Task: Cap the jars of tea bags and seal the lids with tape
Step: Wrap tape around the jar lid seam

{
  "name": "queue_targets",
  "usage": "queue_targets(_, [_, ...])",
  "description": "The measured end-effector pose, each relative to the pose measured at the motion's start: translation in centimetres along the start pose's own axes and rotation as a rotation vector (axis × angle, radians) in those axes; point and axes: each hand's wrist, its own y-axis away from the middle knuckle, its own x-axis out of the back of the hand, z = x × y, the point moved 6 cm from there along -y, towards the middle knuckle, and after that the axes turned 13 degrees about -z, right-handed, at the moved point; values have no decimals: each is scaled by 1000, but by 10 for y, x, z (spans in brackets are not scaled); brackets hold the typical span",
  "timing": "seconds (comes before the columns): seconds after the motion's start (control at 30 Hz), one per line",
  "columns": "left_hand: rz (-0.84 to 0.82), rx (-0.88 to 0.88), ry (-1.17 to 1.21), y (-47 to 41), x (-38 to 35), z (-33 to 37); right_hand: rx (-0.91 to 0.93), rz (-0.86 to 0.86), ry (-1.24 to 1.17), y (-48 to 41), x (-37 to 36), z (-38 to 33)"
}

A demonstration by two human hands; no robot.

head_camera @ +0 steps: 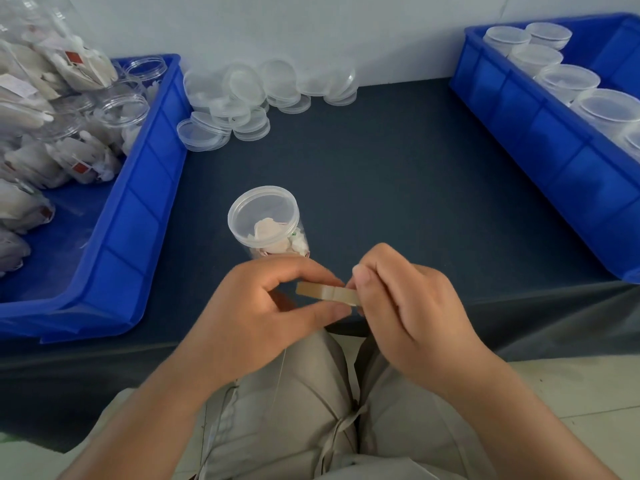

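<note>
Your left hand [263,306] and right hand [398,303] both pinch the tape roll [327,294] just in front of the capped jar [268,221], with loose lids [256,98] piled well behind that jar.

The left hand [256,306] hides the jar [263,216] bottom — tape roll [327,295] partly covered.

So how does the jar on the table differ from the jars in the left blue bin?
The table jar is capped; the bin jars have open mouths. The table jar stands upright and alone on the table; the bin jars are piled in the left blue bin, several tilted. Both are clear plastic and hold tea bags.
</note>
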Motion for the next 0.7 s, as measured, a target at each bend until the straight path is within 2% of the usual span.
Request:
queue_targets(0.1, [-16, -65, 254, -1, -4, -4, 116, 106, 154, 2, 6, -5])
queue_targets(0.27, [-2, -108, 405, -2, -9, -9, 195, 193, 247, 6, 2, -9])
queue_targets(0.33, [23, -162, 357, 0, -9, -6, 198, 211, 242, 8, 1, -8])
queue_targets(0.53, [161, -340, -36, 7, 0, 8, 217, 201, 249, 8, 0, -11])
queue_targets(0.7, [157, -344, -93, 5, 0, 7, 193, 199, 240, 7, 0, -8])
